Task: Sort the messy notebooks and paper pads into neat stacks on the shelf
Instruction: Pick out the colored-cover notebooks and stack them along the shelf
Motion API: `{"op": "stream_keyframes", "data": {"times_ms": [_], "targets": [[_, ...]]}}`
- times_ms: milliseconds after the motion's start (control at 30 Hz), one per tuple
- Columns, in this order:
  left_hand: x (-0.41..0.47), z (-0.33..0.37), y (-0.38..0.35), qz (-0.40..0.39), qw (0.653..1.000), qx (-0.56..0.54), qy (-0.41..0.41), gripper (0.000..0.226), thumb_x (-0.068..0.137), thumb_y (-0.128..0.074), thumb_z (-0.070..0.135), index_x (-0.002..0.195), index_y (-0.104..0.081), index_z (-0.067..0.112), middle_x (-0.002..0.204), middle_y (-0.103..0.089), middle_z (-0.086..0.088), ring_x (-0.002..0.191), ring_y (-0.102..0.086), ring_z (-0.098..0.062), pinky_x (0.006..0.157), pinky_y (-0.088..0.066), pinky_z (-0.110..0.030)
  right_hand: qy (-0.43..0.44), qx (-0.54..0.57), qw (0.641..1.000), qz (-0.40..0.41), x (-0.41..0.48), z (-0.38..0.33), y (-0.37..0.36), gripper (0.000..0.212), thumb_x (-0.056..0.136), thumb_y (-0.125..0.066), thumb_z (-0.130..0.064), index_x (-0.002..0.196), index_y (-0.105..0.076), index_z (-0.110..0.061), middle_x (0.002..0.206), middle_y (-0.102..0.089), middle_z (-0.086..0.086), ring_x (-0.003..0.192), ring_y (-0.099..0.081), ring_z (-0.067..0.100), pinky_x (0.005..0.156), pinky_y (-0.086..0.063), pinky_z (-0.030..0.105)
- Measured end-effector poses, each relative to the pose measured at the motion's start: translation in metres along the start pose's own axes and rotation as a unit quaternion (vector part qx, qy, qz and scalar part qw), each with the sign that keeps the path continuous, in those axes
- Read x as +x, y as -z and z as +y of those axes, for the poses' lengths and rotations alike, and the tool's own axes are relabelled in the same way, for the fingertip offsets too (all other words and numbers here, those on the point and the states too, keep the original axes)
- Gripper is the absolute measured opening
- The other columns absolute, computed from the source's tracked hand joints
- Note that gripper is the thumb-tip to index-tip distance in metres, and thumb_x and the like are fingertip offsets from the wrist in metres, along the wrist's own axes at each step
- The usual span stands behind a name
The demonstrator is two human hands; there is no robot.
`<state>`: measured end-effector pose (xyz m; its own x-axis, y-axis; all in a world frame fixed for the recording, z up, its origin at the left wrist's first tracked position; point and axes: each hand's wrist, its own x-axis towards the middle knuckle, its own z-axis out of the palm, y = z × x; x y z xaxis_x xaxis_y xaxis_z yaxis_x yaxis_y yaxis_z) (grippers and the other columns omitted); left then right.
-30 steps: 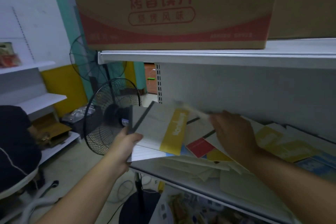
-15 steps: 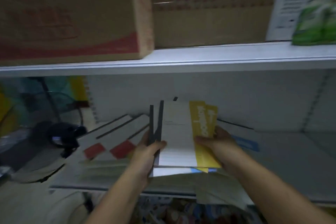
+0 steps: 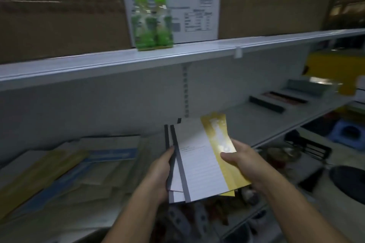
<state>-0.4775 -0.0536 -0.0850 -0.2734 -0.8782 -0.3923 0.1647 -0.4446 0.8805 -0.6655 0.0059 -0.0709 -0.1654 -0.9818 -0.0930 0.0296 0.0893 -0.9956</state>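
Your left hand (image 3: 159,171) and your right hand (image 3: 242,162) both grip one small bunch of notebooks (image 3: 199,160). The left fingers curl round the dark spines. The right thumb lies on top of the yellow strip. The bunch is up in the air between your hands, and its long side points away from you, toward the back wall. The books are spread like a fan, not lined up.

The bare part of the shelf (image 3: 246,124) lies just past the far ends of the books and a little to the right. Your right hand is the nearer one to it. That looks like the best spot to set them down. Square the edges first, I think, or the stack will sit crooked.

To the left of your left hand lies the messy pile (image 3: 83,165), blurry and sloping. Keep the bunch off it.

Far off past your right hand sit some dark trays (image 3: 276,100), well apart. Above is the upper shelf (image 3: 177,51) with green bottles (image 3: 152,23) and cardboard boxes (image 3: 59,6). Nothing stands in the way.
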Motion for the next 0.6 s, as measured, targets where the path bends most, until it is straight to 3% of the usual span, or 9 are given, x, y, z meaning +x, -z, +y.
{"op": "stream_keyframes", "data": {"times_ms": [133, 267, 367, 433, 500, 600], "targets": [[0.022, -0.033, -0.073, -0.086, 0.995, 0.033, 0.031, 0.022, 0.095, -0.054, 0.022, 0.112, -0.062, 0.01, 0.093, -0.075, -0.011, 0.082, -0.072, -0.027, 0.064, -0.056, -0.034, -0.003, 0.017, 0.994, 0.107, -0.006, 0.014, 0.055, 0.033, 0.091, -0.048, 0.004, 0.103, -0.057, -0.024, 0.088, -0.071, -0.001, 0.072, -0.067, 0.017, 0.059, -0.051, 0.025], [0.04, -0.049, -0.126, -0.08, 0.996, 0.041, -0.009, 0.017, 0.095, -0.052, 0.009, 0.109, -0.061, 0.012, 0.095, -0.072, -0.01, 0.083, -0.069, -0.026, 0.064, -0.055, -0.033, 0.012, 0.026, 0.971, 0.239, -0.001, 0.023, 0.102, 0.031, 0.088, -0.054, 0.003, 0.113, -0.053, -0.016, 0.086, -0.067, -0.004, 0.067, -0.064, 0.013, 0.056, -0.048, 0.024], [0.062, -0.055, -0.162, -0.072, 0.997, 0.027, -0.011, 0.022, 0.096, -0.051, 0.011, 0.117, -0.057, 0.009, 0.099, -0.07, -0.012, 0.083, -0.067, -0.029, 0.062, -0.053, -0.034, 0.01, 0.026, 0.976, 0.216, 0.002, 0.029, 0.136, 0.034, 0.09, -0.051, 0.005, 0.115, -0.057, -0.016, 0.082, -0.07, -0.002, 0.056, -0.065, 0.003, 0.048, -0.048, 0.015], [0.083, -0.06, -0.188, -0.058, 0.998, 0.02, -0.005, 0.023, 0.096, -0.051, 0.012, 0.119, -0.053, 0.01, 0.099, -0.068, -0.013, 0.081, -0.065, -0.03, 0.059, -0.052, -0.033, -0.005, 0.0, 0.982, 0.188, 0.009, 0.032, 0.156, 0.042, 0.091, -0.047, 0.005, 0.11, -0.058, -0.03, 0.077, -0.071, -0.009, 0.059, -0.066, 0.002, 0.051, -0.051, 0.018], [0.105, -0.065, -0.215, -0.053, 0.998, 0.018, 0.002, 0.027, 0.094, -0.053, 0.013, 0.121, -0.052, 0.012, 0.104, -0.067, -0.014, 0.087, -0.065, -0.033, 0.064, -0.054, -0.037, -0.016, -0.011, 0.978, 0.208, 0.024, 0.032, 0.178, 0.047, 0.09, -0.045, 0.005, 0.114, -0.055, -0.034, 0.084, -0.071, -0.009, 0.063, -0.067, 0.007, 0.053, -0.051, 0.024], [0.137, -0.066, -0.253, -0.067, 0.998, 0.016, 0.003, 0.03, 0.092, -0.055, 0.012, 0.122, -0.053, 0.014, 0.106, -0.066, -0.017, 0.093, -0.065, -0.036, 0.078, -0.055, -0.05, -0.026, -0.007, 0.97, 0.243, 0.055, 0.028, 0.216, 0.051, 0.089, -0.046, 0.006, 0.129, -0.051, -0.025, 0.096, -0.068, -0.004, 0.068, -0.065, 0.012, 0.053, -0.048, 0.024]]}}
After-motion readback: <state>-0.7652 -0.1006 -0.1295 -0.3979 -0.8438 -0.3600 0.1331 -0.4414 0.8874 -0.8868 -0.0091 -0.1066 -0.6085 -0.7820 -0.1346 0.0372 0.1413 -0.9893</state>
